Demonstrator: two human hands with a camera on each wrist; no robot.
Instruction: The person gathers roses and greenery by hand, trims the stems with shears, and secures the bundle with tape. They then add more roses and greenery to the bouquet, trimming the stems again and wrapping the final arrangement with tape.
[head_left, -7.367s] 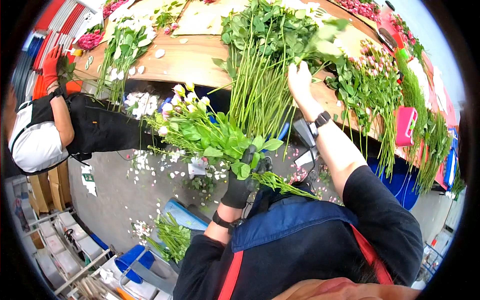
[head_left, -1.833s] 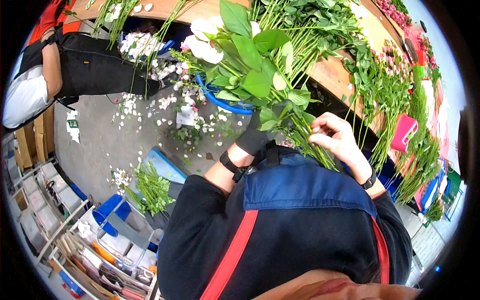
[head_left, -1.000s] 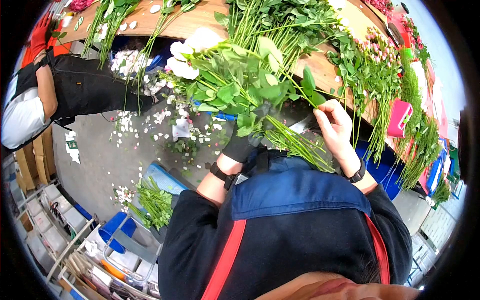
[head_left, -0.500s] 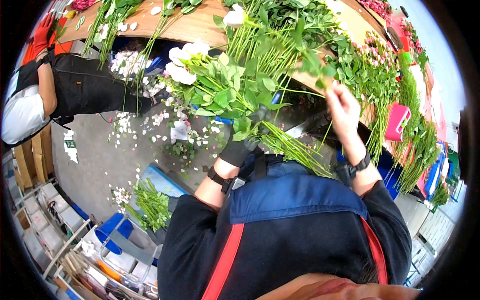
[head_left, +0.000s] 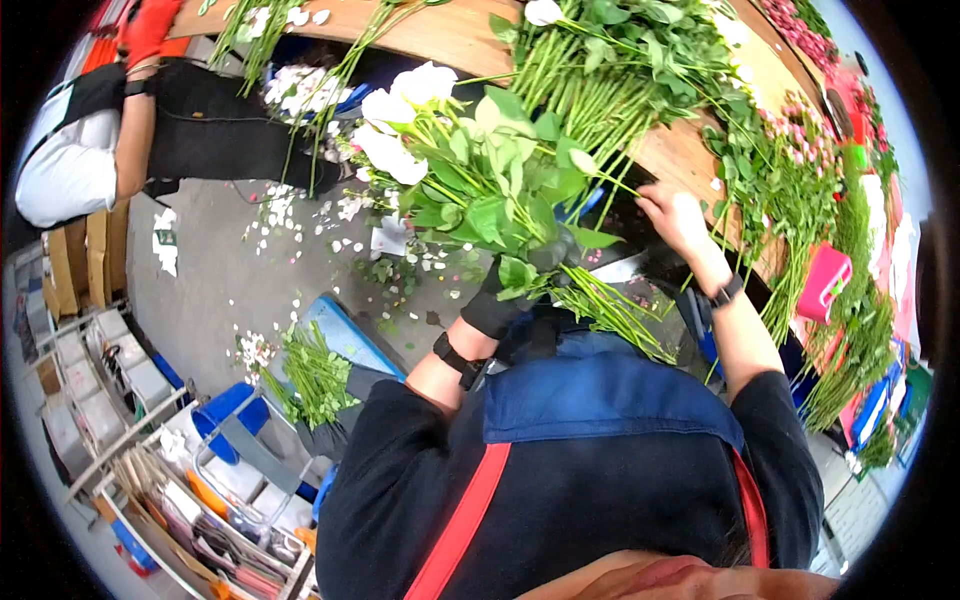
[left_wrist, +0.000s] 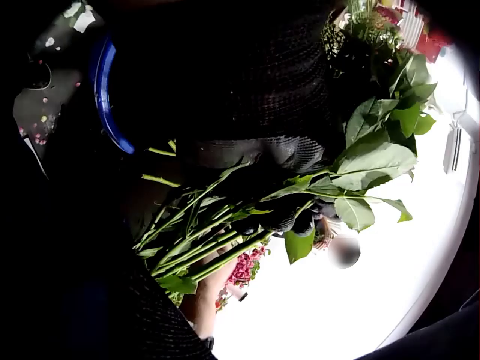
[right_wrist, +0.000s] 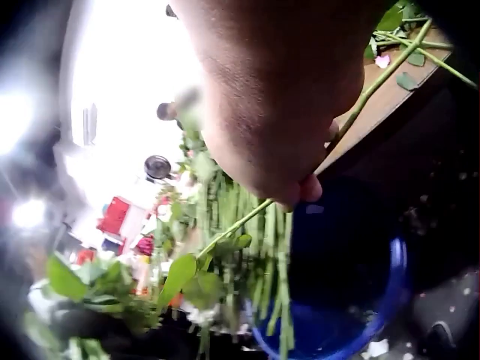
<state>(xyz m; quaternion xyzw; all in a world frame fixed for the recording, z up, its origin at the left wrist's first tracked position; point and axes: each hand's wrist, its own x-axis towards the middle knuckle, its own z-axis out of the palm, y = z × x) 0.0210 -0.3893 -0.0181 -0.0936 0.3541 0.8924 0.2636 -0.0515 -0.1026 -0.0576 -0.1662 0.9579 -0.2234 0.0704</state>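
In the head view, my left hand [head_left: 497, 306], in a black glove, grips a bouquet [head_left: 480, 195] around its stems. Large white roses [head_left: 390, 112] fill its far left end, and cut stems [head_left: 615, 322] stick out toward my apron. The left wrist view shows the dark glove [left_wrist: 281, 154] wrapped over the stems, with leaves spreading to the right. My bare right hand [head_left: 678, 218] is right of the bouquet, thumb and fingers pinching a green stem [right_wrist: 375, 86] that crosses the right wrist view diagonally. Leaves [right_wrist: 180, 277] remain on its lower part.
A wooden table [head_left: 680, 165] ahead bears a heap of leafy stems [head_left: 610, 90] and pink roses [head_left: 805, 140]. Beneath its edge sits a blue bucket [right_wrist: 397, 270]. Petals litter the floor [head_left: 310, 250]. Another person in red gloves [head_left: 150, 30] stands left. A pink container [head_left: 825, 283] is at right.
My right hand has come from the table's stem heap to beside the bouquet. Leaves at its fingertips a second ago are gone from there. Larger white roses now show in the bouquet.
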